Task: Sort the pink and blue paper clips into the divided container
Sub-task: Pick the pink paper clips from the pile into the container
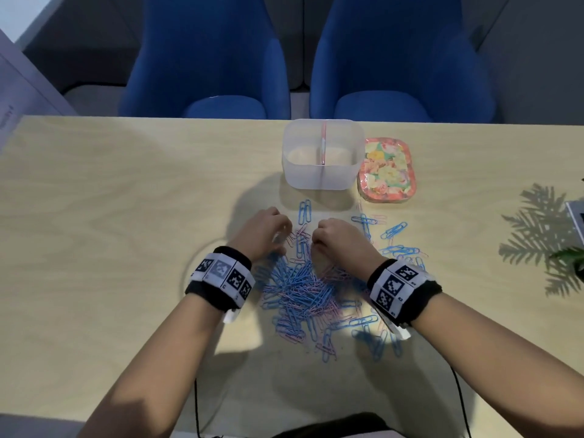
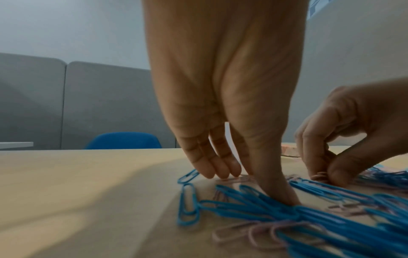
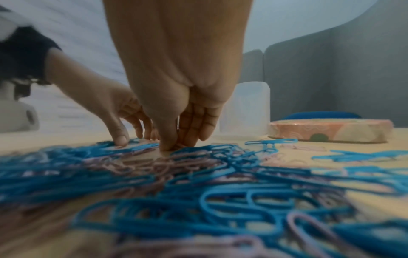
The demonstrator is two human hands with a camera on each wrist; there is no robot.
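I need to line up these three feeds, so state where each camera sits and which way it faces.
Head: worn on the head, looking forward and down at the table, the clip pile and the divided container; both forearms and hands show.
Left wrist: low over the table, looking along the left hand whose fingers touch clips; the right hand shows at the right edge.
Right wrist: low, looking along the right hand toward the container.
All three views share the pile and both hands.

Table (image 1: pixel 126 191): pale wood grain, smooth, matt.
Container (image 1: pixel 322 172): frosted translucent plastic.
Paper clips (image 1: pixel 303 289): smooth coloured coating.
Wristbands (image 1: pixel 221 276): black cloth.
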